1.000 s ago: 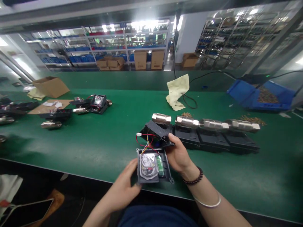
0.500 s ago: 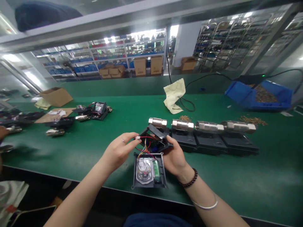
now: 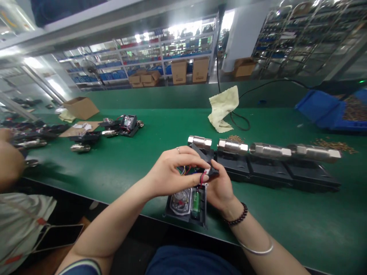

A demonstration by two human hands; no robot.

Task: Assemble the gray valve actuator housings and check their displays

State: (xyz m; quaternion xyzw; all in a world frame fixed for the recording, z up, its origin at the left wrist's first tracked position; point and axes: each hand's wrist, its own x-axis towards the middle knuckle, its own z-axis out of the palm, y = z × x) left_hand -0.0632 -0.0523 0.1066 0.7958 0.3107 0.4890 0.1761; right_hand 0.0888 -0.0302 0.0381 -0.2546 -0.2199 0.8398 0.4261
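My left hand [image 3: 177, 168] pinches a small white wire connector [image 3: 207, 172] with red wires, thumb and fingertips pressed together on it. My right hand [image 3: 220, 187] grips the edge of a black plastic housing [image 3: 202, 152], which is tilted and partly hidden behind my left hand. Below it hangs an opened black cover [image 3: 186, 219], joined by thin coloured wires. Inside that cover sit a round module under clear film [image 3: 180, 201] and a green cylindrical battery [image 3: 196, 204]. A metal pipe fitting [image 3: 200, 142] lies just behind the housing.
Several black housings [image 3: 266, 173] with metal fittings stand in a row at right. Behind are a yellow cloth [image 3: 223, 109], brass pieces [image 3: 334, 145] and a blue bin [image 3: 321, 110]. More units [image 3: 129, 124] lie at left, near a co-worker's blurred arm [image 3: 10, 162].
My left hand has carried the connector rightward across the housing, close to my right fingers. The view has shifted, and the co-worker's arm reaches further in at left.
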